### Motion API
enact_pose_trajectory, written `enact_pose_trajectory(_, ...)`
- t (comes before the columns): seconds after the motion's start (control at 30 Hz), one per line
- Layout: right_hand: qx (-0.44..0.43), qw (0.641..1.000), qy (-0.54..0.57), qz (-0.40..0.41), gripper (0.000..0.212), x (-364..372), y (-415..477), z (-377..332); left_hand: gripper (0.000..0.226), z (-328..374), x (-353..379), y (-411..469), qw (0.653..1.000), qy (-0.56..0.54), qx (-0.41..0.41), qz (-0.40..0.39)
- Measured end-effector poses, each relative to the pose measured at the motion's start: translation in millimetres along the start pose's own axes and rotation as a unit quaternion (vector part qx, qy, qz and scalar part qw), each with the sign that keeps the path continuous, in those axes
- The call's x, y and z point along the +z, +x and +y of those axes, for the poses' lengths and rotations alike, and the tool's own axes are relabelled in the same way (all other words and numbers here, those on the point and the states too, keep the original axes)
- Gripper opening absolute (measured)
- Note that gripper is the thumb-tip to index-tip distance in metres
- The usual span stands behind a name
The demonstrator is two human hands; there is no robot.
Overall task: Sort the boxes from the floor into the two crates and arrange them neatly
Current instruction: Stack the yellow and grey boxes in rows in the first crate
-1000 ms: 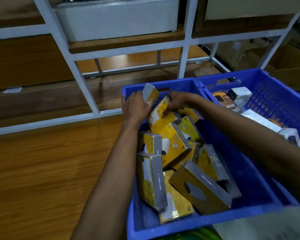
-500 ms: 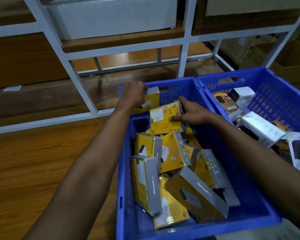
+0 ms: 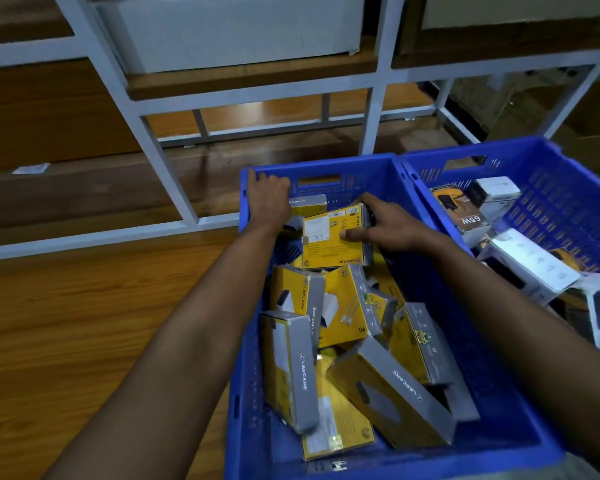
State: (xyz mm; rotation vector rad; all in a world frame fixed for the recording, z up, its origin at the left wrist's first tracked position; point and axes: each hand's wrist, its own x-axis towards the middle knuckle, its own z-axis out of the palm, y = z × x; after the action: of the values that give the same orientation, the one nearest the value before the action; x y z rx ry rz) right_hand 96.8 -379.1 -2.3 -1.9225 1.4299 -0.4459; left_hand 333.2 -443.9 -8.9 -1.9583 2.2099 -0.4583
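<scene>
Two hands work in the left crate (image 3: 326, 163). Left hand (image 3: 269, 202) has dropped into the far-left corner beside a grey-topped box (image 3: 310, 204) now against the far wall; grip unclear. Right hand (image 3: 385, 225) still pinches a yellow box (image 3: 331, 240) upright, just in front.

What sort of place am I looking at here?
Probably a stockroom or small warehouse: blue plastic crates holding retail boxes, set on the floor beside a white metal shelving rack holding large cartons.

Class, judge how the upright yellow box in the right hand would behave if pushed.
Probably stiff: the yellow box shows flat faces and square corners in the grip of the right hand. Likely to tip: it is thin and held on edge.
</scene>
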Motion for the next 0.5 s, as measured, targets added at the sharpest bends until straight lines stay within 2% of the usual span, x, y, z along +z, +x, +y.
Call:
enact_pose_trajectory(0.07,0.005,1.000,0.008,0.010,0.046,0,0,-1,0.036,6,2,2,0.995,-0.054,0.085,0.026)
enact_pose_trajectory(0.1,0.007,1.000,0.009,0.013,0.046,0,1,-1,0.051,11,3,3,0.985,-0.072,0.146,0.049)
enact_pose_trajectory(0.17,0.003,1.000,0.011,0.018,0.047,2,0,-2,0.088,24,7,3,0.962,-0.028,0.256,0.093)
enact_pose_trajectory(0.23,-0.006,1.000,0.004,0.018,0.053,2,-1,-3,0.106,34,11,6,0.945,0.053,0.303,0.106)
enact_pose_trajectory(0.33,0.000,1.000,-0.009,0.017,0.053,2,0,-2,0.096,38,9,7,0.942,0.098,0.312,0.074)
enact_pose_trajectory(0.43,0.018,1.000,0.000,0.009,0.048,0,1,-1,0.057,36,3,3,0.937,0.161,0.308,0.043)
enact_pose_trajectory(0.5,0.022,1.000,0.000,0.007,0.043,-1,1,0,0.042,31,6,1,0.944,0.154,0.290,0.023)
